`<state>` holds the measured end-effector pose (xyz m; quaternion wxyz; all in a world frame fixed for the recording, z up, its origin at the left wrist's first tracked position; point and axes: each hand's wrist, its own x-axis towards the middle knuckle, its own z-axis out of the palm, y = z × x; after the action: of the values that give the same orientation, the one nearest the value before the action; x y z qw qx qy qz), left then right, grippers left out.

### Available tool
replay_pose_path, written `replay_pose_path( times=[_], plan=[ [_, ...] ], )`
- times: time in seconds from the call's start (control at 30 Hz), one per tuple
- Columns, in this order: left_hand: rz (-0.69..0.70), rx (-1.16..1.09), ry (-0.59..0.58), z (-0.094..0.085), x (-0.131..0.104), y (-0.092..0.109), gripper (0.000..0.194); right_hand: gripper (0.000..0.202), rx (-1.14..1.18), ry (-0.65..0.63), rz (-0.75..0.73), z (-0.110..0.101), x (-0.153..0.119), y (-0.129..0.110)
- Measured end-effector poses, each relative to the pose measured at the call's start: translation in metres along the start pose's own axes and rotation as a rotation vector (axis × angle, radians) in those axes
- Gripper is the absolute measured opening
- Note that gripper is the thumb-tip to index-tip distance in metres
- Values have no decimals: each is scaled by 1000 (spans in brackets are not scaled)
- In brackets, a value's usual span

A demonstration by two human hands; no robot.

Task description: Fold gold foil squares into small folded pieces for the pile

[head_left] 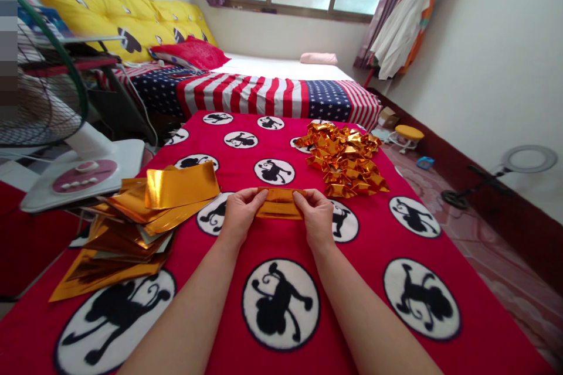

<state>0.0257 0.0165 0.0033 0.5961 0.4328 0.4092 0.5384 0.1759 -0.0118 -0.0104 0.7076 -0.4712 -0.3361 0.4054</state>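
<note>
A sheet of gold foil paper (281, 204), with a fold along its far edge, is stretched between my hands above the red cloth. My left hand (241, 211) pinches its left end, thumb on top. At the right end, my right hand (315, 211) grips it the same way. To the left lies an untidy stack of flat gold foil sheets (182, 184), some showing a pale side. Beyond my right hand is a heap of folded gold foil pieces (347, 155), shaped like small ingots.
The red cloth (352, 310) with monkey prints covers the table. A fan (83, 176) stands at the left edge. Behind is a bed with a striped, starred cover (246, 94). A yellow stool (409, 132) and a ring light on a stand (528, 158) are on the right.
</note>
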Motion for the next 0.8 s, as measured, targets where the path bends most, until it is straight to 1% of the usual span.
replay_pose_path(
  times=[0.1,0.3,0.43,0.53,0.6,0.67,0.8],
  plan=[
    [6,8,15,1,0,1,24,23,-3,1,-1,1,-1,-2],
    [27,35,6,-1,0,0,23,25,-9,2,3,1,-1,-1],
    [67,130,33,-3,2,-3,22,27,-91,9,-29,-1,-1,1],
    [181,340,118,-5,2,-5,25,26,-248,10,-73,-2,-1,0],
    [280,533,177,-7,1,-5,23,25,-375,14,-104,-1,-1,0],
    [351,730,206,-9,-2,-6,22,25,-496,23,-127,-1,-1,-1],
    [377,1056,214,-10,-6,-6,24,23,-762,24,-159,-2,-2,-3]
  ],
)
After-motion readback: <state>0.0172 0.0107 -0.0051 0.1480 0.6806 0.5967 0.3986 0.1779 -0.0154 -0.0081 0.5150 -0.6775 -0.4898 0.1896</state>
